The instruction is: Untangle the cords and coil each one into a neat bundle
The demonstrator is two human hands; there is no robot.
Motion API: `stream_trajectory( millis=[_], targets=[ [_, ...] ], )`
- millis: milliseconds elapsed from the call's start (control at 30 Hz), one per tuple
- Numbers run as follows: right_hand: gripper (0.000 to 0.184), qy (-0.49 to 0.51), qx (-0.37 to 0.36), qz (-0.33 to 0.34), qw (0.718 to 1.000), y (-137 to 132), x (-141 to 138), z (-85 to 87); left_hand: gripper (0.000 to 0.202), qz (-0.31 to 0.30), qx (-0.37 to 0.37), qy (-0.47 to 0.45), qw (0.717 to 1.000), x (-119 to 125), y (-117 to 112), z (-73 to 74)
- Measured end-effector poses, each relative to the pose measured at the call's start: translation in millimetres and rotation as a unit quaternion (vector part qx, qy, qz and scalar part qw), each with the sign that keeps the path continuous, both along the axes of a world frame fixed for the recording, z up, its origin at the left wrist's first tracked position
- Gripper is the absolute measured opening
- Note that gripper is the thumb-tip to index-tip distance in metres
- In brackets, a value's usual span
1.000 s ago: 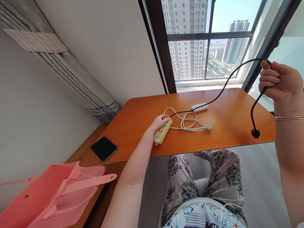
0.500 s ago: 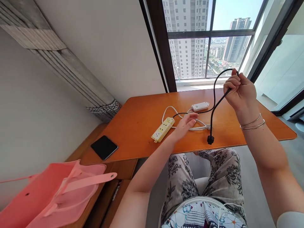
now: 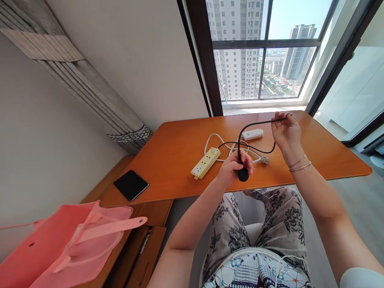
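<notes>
My left hand point(image 3: 234, 168) gripped the black plug point(image 3: 243, 175); my right hand point(image 3: 286, 131) pinched its cord point(image 3: 261, 122) above the counter point(image 3: 177, 148).

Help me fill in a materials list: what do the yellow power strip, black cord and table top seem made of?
Yellow power strip: probably hard plastic, smooth; crisp edges and socket slots suggest moulding.
Black cord: likely rubber or soft plastic sheathing, fairly matte; it bends in smooth curves.
Table top: orange-brown wood or wood-look laminate, smooth; even colour leaves which open.
</notes>
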State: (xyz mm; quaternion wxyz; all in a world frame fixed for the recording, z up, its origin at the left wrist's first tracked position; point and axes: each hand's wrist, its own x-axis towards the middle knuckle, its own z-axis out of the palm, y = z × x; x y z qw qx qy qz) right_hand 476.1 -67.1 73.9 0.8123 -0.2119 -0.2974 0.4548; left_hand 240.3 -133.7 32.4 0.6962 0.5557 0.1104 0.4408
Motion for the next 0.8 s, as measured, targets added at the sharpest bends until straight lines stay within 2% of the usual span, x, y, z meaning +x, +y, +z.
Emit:
stream_trajectory(
  millis=[100,200,300,400,500,567,633,700,800],
  targets=[
    [0.016,-0.024,-0.028,0.040,0.998,-30.1,-28.4,-21.0,0.030,0.087,-0.008,-0.032,0.996,-9.2,5.8,12.6],
    [0.024,-0.102,-0.031,0.100,0.989,-57.2,-52.5,-35.3,0.060,0.126,0.036,-0.023,0.991,-13.5,17.5,21.5],
    [0.030,-0.165,-0.027,0.132,0.977,-72.0,-69.1,-44.6,0.084,0.160,0.131,0.002,0.978,-11.5,31.5,21.3],
    [0.040,-0.211,-0.031,0.143,0.966,-77.5,-79.8,-52.2,0.089,0.210,0.239,0.067,0.946,-9.8,41.6,16.0],
    [0.043,-0.233,-0.046,0.156,0.959,-81.3,-85.5,-56.4,0.084,0.262,0.341,0.168,0.887,-12.6,44.0,12.7],
    [0.044,-0.236,-0.065,0.182,0.952,-84.5,-86.5,-55.8,0.084,0.270,0.399,0.235,0.844,-15.6,42.4,12.1],
    [0.043,-0.238,-0.087,0.209,0.944,-87.7,-85.7,-53.5,0.088,0.254,0.440,0.283,0.814,-17.7,40.0,11.4],
    [0.040,-0.247,-0.101,0.222,0.938,-90.2,-84.3,-51.6,0.093,0.232,0.458,0.308,0.801,-18.5,38.2,9.7],
    [0.039,-0.279,-0.103,0.199,0.934,-91.7,-83.6,-53.4,0.096,0.211,0.473,0.327,0.791,-17.8,36.7,5.8]
  ],
)
